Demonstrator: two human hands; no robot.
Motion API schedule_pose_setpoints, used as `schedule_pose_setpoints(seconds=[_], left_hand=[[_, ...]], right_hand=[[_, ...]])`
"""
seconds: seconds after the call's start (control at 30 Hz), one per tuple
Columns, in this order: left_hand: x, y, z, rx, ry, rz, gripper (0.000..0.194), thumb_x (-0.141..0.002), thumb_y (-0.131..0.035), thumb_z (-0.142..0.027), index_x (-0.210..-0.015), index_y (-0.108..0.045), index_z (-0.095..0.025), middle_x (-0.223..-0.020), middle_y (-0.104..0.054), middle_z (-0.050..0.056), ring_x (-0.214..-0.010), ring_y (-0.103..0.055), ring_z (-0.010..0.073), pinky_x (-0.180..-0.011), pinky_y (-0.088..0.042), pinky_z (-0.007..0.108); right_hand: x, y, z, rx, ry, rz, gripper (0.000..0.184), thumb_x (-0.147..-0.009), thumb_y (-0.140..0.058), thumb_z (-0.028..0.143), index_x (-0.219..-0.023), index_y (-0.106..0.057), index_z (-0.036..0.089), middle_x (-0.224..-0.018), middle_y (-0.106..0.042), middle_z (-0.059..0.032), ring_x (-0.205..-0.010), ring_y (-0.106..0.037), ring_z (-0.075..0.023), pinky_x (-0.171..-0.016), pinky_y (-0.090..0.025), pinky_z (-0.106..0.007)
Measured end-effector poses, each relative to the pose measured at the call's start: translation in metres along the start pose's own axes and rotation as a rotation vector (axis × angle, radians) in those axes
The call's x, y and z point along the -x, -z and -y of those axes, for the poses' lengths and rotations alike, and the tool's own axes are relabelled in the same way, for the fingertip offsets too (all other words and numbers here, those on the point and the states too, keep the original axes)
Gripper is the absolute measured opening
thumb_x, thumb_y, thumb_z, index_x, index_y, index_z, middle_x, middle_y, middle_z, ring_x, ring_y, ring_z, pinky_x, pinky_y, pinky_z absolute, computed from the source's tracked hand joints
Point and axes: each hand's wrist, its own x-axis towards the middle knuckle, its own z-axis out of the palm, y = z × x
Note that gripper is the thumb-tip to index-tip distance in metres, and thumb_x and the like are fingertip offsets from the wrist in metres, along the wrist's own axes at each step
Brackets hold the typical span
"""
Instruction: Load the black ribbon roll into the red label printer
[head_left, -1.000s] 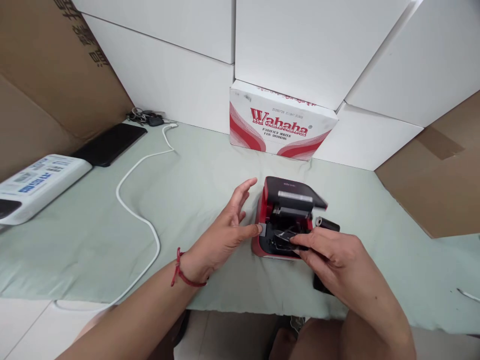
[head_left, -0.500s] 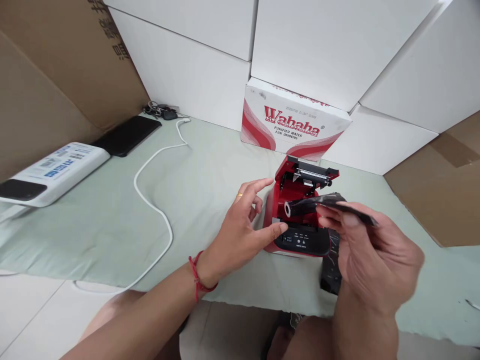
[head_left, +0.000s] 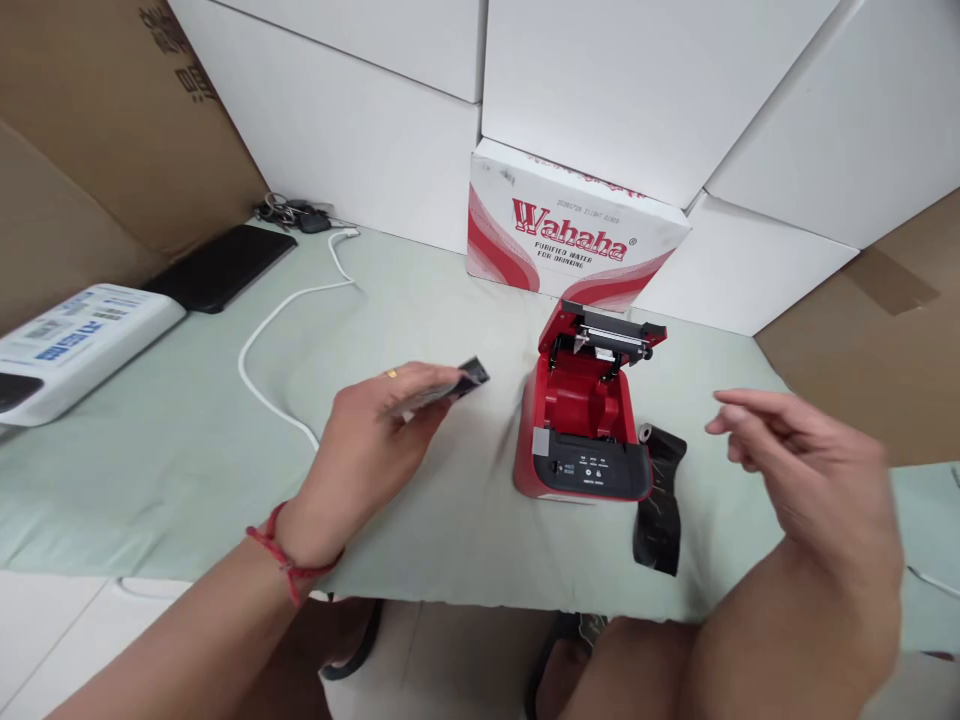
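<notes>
A small red label printer (head_left: 529, 440) stands on the cloth with its lid raised, its red paper bay exposed. My left hand (head_left: 386, 425), left of the printer, is closed on a black label roll (head_left: 472, 377); only its dark end and an edge of strip show past my fingers. My right hand (head_left: 817, 480) hovers to the right of the printer, thumb and fingers drawn together with nothing seen in them. Beside the printer's right side lies another black label roll (head_left: 660, 510), its strip partly unrolled towards me.
Behind the printer a Wahaha water carton (head_left: 577, 230) leans on white boxes (head_left: 675, 90). At left are a white device (head_left: 97, 340), a black phone (head_left: 225, 265), keys (head_left: 296, 213) and a white cable (head_left: 259, 335). Brown cardboard (head_left: 885, 350) stands at right.
The black label roll has come out of the printer bay and passed from my right hand to my left. Both hands have drawn apart from the printer, left and right.
</notes>
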Motion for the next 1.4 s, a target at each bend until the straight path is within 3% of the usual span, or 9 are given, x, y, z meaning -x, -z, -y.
schedule_pose_setpoints(seconds=[0.1,0.2,0.3,0.4,0.6,0.73,0.9,1.1,1.4], left_hand=[[0.002,-0.002,0.022,-0.232,-0.059,0.321,0.039,-0.080,-0.053,-0.014,-0.104,-0.082,-0.026,-0.110,-0.084,0.004,-0.093,-0.078,0.0271,-0.082,-0.062,0.039],[0.004,-0.004,0.036,-0.308,-0.180,0.428,0.042,-0.068,-0.051,-0.011,-0.091,-0.082,-0.028,-0.115,-0.084,0.004,-0.090,-0.075,0.0277,-0.074,-0.060,0.039],[0.003,-0.007,0.041,-0.321,-0.268,0.362,0.030,-0.065,-0.055,-0.011,-0.073,-0.078,-0.028,-0.108,-0.084,0.005,-0.089,-0.070,0.0278,-0.067,-0.055,0.037],[-0.001,-0.013,0.033,-0.405,-0.268,0.240,0.029,-0.071,-0.056,-0.008,-0.077,-0.078,-0.026,-0.109,-0.084,0.006,-0.088,-0.066,0.0287,-0.069,-0.054,0.040],[-0.002,-0.027,-0.001,-0.451,-0.264,0.097,0.032,-0.092,-0.049,-0.007,-0.089,-0.079,-0.019,-0.118,-0.083,0.009,-0.100,-0.068,0.0290,-0.078,-0.059,0.042],[0.010,-0.041,-0.019,-0.327,-0.391,-0.004,0.032,-0.089,-0.051,0.002,-0.097,-0.075,-0.017,-0.119,-0.081,0.011,-0.093,-0.068,0.0244,-0.078,-0.059,0.039],[0.037,-0.060,-0.037,-0.189,-0.616,-0.024,0.044,-0.088,-0.052,0.008,-0.123,-0.067,-0.013,-0.132,-0.075,0.017,-0.107,-0.066,0.0243,-0.095,-0.057,0.040],[0.057,-0.066,-0.040,-0.145,-0.706,0.039,0.047,-0.094,-0.053,-0.016,-0.140,-0.058,-0.007,-0.140,-0.066,0.024,-0.127,-0.061,0.0315,-0.106,-0.052,0.046],[0.055,-0.069,-0.050,-0.189,-0.697,0.035,0.054,-0.070,-0.048,0.000,-0.118,-0.068,-0.013,-0.109,-0.080,0.010,-0.102,-0.063,0.0261,-0.085,-0.049,0.041]], right_hand=[[-0.022,0.006,-0.039,0.423,-0.067,0.285,0.038,-0.091,-0.069,0.053,-0.114,-0.084,0.027,-0.099,-0.083,-0.0093,-0.074,-0.074,-0.0270,-0.066,-0.057,-0.043],[-0.031,-0.004,-0.063,0.615,-0.014,0.438,0.041,-0.095,-0.062,0.043,-0.125,-0.082,0.023,-0.110,-0.083,-0.0139,-0.102,-0.075,-0.0368,-0.082,-0.058,-0.053],[-0.034,-0.020,-0.073,0.602,0.041,0.534,0.040,-0.093,-0.063,0.030,-0.128,-0.080,0.021,-0.117,-0.083,-0.0129,-0.115,-0.071,-0.0357,-0.092,-0.058,-0.051],[-0.034,-0.022,-0.069,0.563,0.079,0.640,0.039,-0.095,-0.060,0.026,-0.128,-0.080,0.021,-0.116,-0.083,-0.0113,-0.110,-0.073,-0.0321,-0.094,-0.059,-0.048],[-0.016,0.035,-0.031,0.260,0.264,0.953,0.028,-0.099,-0.070,0.038,-0.124,-0.080,0.031,-0.123,-0.082,-0.0045,-0.108,-0.078,-0.0242,-0.090,-0.063,-0.034],[-0.002,0.046,0.002,-0.001,0.542,0.834,0.042,-0.101,-0.070,0.022,-0.141,-0.071,0.035,-0.126,-0.082,-0.0039,-0.111,-0.079,-0.0205,-0.090,-0.063,-0.027],[-0.001,-0.012,0.030,-0.047,0.446,0.538,0.033,-0.105,-0.066,0.025,-0.137,-0.071,0.031,-0.131,-0.078,-0.0039,-0.111,-0.076,-0.0187,-0.087,-0.062,-0.029],[-0.012,-0.060,0.033,0.144,0.441,0.465,0.035,-0.103,-0.062,0.024,-0.137,-0.073,0.021,-0.123,-0.081,-0.0085,-0.109,-0.068,-0.0273,-0.095,-0.059,-0.047],[-0.014,-0.078,0.033,0.337,0.371,0.535,0.041,-0.103,-0.058,0.020,-0.142,-0.072,0.022,-0.123,-0.081,-0.0090,-0.107,-0.059,-0.0322,-0.097,-0.056,-0.052]])
